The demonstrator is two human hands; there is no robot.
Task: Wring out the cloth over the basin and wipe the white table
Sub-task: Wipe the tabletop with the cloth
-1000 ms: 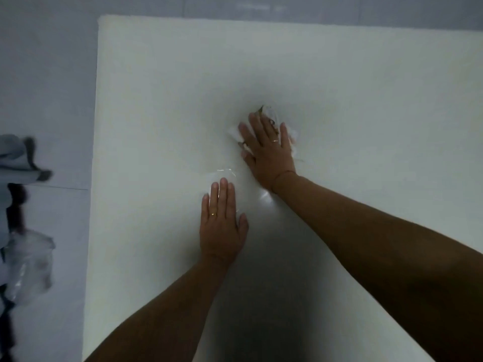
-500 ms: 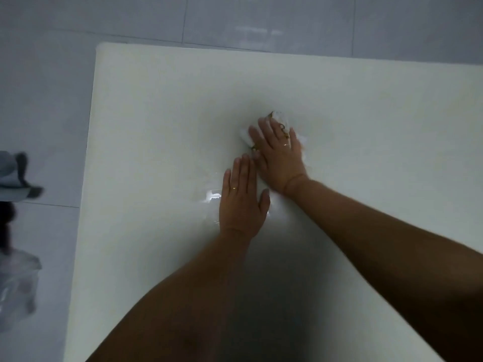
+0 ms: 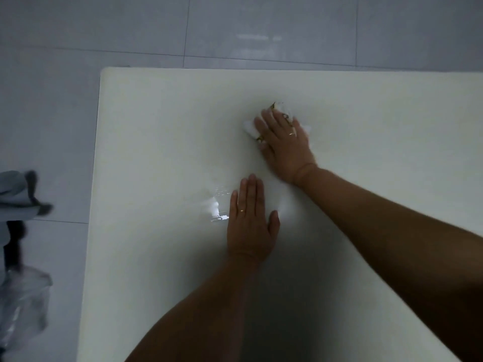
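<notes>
One cloth (image 3: 283, 111), white with a few yellow-green marks, lies bunched on the white counter (image 3: 156, 131), towards its far side and a little right of the middle. The right hand (image 3: 286, 143) lies flat on top of it, palm down, fingers stretched out and close together, so it presses the cloth against the surface rather than gripping it. Bits of the cloth stick out past the fingertips on the far side and at both edges of the hand. A ring (image 3: 292, 133) shows on one finger.

The left hand (image 3: 251, 223) is nearer and slightly to the left, well clear of the cloth. It also rests palm down on the counter with straight fingers held together and the thumb out to the right, and it has hold of nothing. It wears a thin ring (image 3: 242, 210) as well. Just left of this hand a wet patch (image 3: 215, 205) shines on the surface.

Both bare forearms reach in from the near edge, and their shadow darkens the near part of the counter.

Beyond the counter's far and left edges lies a grey tiled floor (image 3: 130, 30). At the far left edge of the view some blurred things stand on the floor, among them something grey (image 3: 15, 194) and a clear plastic bag (image 3: 23, 307); I cannot tell more about them.
</notes>
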